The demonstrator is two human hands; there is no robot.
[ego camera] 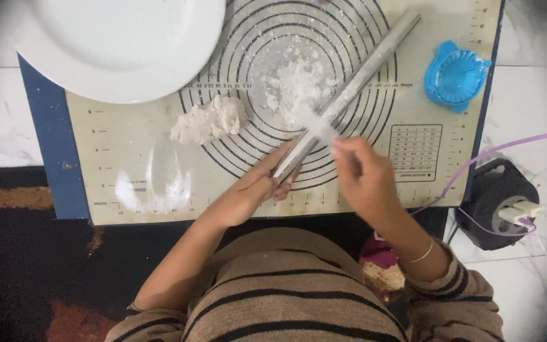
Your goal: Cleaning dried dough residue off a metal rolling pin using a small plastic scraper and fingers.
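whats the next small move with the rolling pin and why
Probably keep rubbing flour along the rolling pin: the left hand grips its near end, the right hand is on its white-dusted middle, and the far half looks bare. The dough lies unrolled.

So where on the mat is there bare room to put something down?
The mat's lower left, between dough lump and near edge, is bare. So is a small patch below the blue dumpling press. The middle is crowded: flour pile, rolling pin, both hands. The white plate covers the upper left.
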